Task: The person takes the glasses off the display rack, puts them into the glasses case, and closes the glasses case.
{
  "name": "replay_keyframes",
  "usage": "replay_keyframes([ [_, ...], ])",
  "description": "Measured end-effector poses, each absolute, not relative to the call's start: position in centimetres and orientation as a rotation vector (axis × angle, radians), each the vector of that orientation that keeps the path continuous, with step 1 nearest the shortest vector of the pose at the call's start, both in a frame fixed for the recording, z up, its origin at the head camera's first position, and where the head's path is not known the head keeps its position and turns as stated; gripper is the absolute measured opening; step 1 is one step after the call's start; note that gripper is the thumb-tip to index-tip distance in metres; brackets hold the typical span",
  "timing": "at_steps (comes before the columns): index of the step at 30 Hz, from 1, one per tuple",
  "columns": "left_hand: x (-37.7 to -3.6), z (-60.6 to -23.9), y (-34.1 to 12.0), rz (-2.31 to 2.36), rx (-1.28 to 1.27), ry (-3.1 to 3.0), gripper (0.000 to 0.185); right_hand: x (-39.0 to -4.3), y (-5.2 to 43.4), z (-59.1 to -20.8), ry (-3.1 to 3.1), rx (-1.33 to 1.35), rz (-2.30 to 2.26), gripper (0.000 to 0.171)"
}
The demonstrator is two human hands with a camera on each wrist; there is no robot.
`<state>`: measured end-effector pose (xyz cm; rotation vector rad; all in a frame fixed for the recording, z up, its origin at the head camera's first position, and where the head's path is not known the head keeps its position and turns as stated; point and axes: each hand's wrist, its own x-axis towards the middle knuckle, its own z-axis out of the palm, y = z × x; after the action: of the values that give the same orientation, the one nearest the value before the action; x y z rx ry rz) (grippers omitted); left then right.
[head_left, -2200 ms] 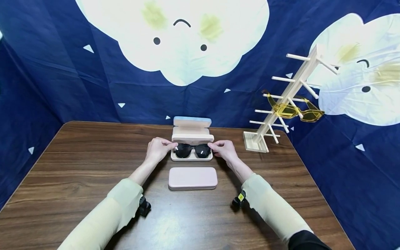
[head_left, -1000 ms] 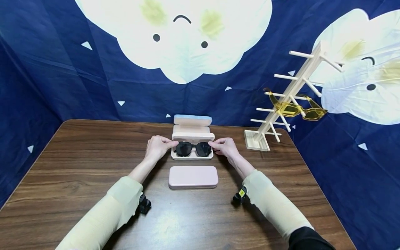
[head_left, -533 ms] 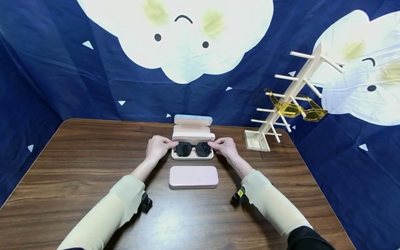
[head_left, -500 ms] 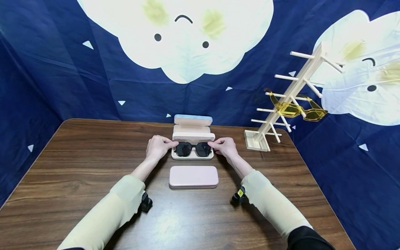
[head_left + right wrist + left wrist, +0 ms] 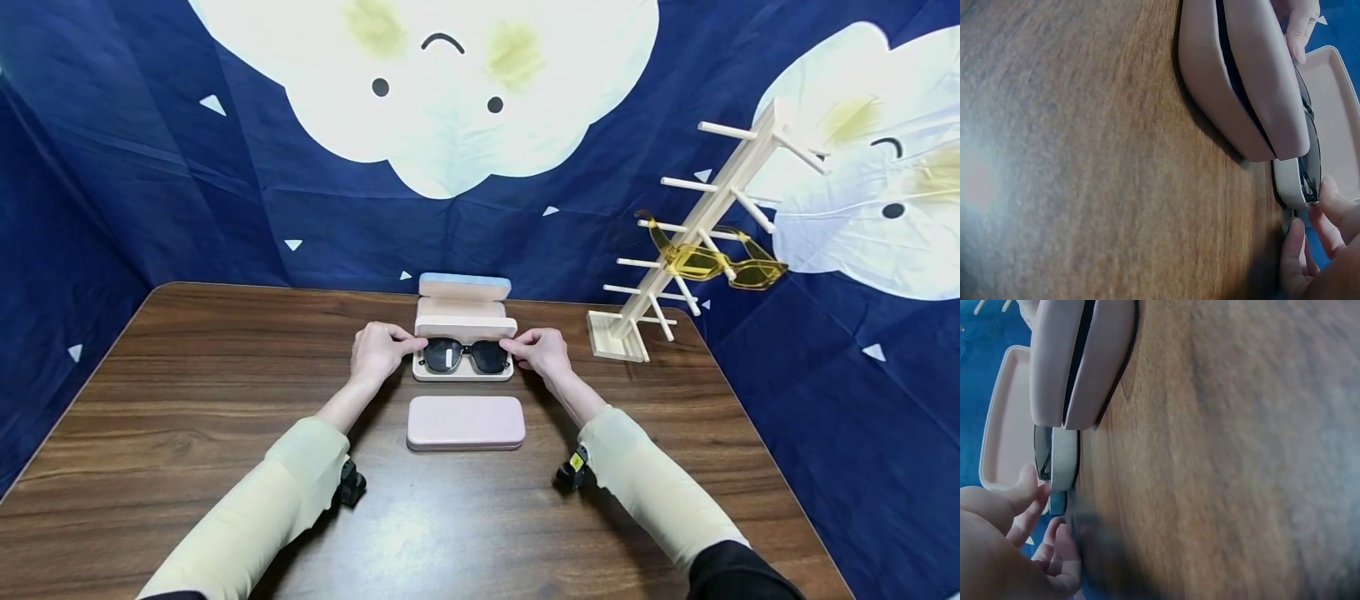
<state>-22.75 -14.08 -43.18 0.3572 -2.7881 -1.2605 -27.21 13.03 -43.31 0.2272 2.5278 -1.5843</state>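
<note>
Black sunglasses [image 5: 489,357] sit low in an open pale glasses case [image 5: 462,377], dark lenses toward me. My left hand [image 5: 377,353] pinches their left end between thumb and index finger. At the opposite end, my right hand [image 5: 542,353] pinches the frame the same way. In the left wrist view, the left hand [image 5: 997,540] has its thumb at the frame's corner, other fingers curled beside the case. The right wrist view has the right hand [image 5: 1335,250] in a matching hold. The case's raised lid [image 5: 465,327] stands behind the sunglasses.
A closed pink glasses case [image 5: 466,422] lies in front of the open one. Behind stands another open case with a blue-edged lid [image 5: 465,287]. At the right, a wooden peg rack [image 5: 731,179] carries yellow sunglasses [image 5: 696,262]. A blue cloth [image 5: 337,225] hangs behind the table.
Both hands keep their hold on the sunglasses, with hardly any movement. A bright reflection now shows on the left lens. The whole head view has shifted slightly.
</note>
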Motion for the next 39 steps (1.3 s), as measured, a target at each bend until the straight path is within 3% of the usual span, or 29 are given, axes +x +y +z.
replay_keyframes([
  [5,-22.5,-43.1,-14.5,-1.252,0.293,-2.796,0.035,-27.1,13.2,-43.2,2.493,0.224,-1.614,0.025],
  [9,-22.5,-42.6,-14.9,-1.288,0.217,-2.872,0.051,-27.0,13.5,-43.1,2.422,0.205,-1.655,0.029],
  [14,-22.8,-41.9,-15.4,-1.373,0.173,-3.0,0.075,-27.2,14.3,-42.3,2.302,0.181,-1.593,0.05],
  [21,-23.4,-41.4,-15.8,-1.586,0.263,-3.019,0.09,-27.6,14.4,-41.2,2.201,0.174,-1.482,0.075],
  [27,-23.9,-41.5,-15.6,-1.649,0.309,-3.018,0.091,-27.9,14.2,-40.9,2.174,0.17,-1.468,0.085],
  [39,-24.6,-41.1,-14.9,-1.633,0.347,-3.044,0.082,-28.5,13.6,-40.4,2.202,0.163,-1.389,0.078],
])
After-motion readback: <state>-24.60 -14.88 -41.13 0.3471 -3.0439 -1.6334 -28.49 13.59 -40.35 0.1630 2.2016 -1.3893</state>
